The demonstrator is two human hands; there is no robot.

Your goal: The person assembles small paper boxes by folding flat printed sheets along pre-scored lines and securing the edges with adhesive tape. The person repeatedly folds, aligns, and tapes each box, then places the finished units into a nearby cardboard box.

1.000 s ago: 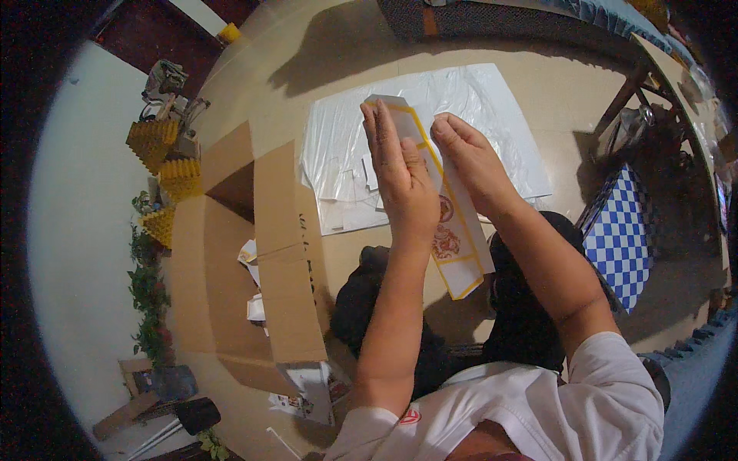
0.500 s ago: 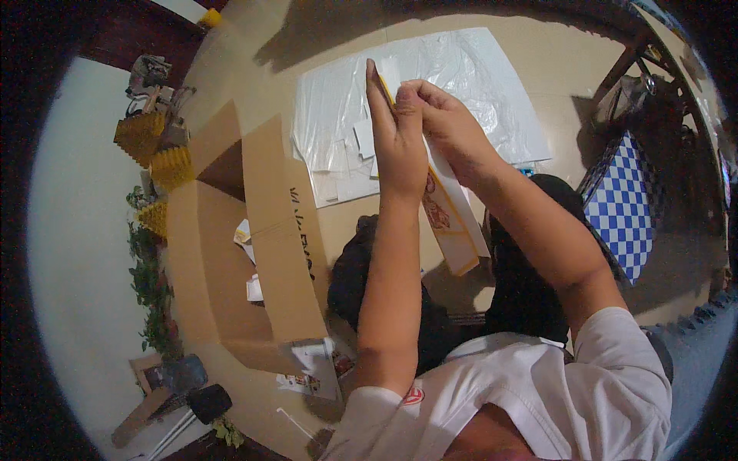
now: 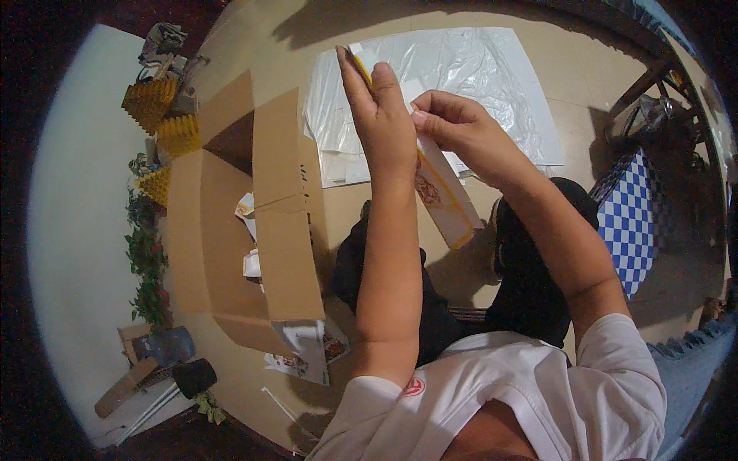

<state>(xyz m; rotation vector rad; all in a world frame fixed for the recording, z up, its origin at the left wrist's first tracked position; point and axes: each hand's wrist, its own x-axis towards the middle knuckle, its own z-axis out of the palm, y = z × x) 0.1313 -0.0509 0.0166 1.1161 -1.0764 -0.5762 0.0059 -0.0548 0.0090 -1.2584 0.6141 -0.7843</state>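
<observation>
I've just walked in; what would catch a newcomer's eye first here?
Probably the middle, where the left hand and right hand hold a long white paperboard piece with yellow borders. Next comes the big open cardboard box on the floor to the left, with white scraps inside, and the blue-and-white checkered object at the right.

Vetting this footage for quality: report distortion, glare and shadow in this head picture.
Head view: fisheye distortion bows edges near the dark rim; head view: pale glare streaks the clear plastic sheet; head view: a broad shadow darkens the floor along the top.
</observation>
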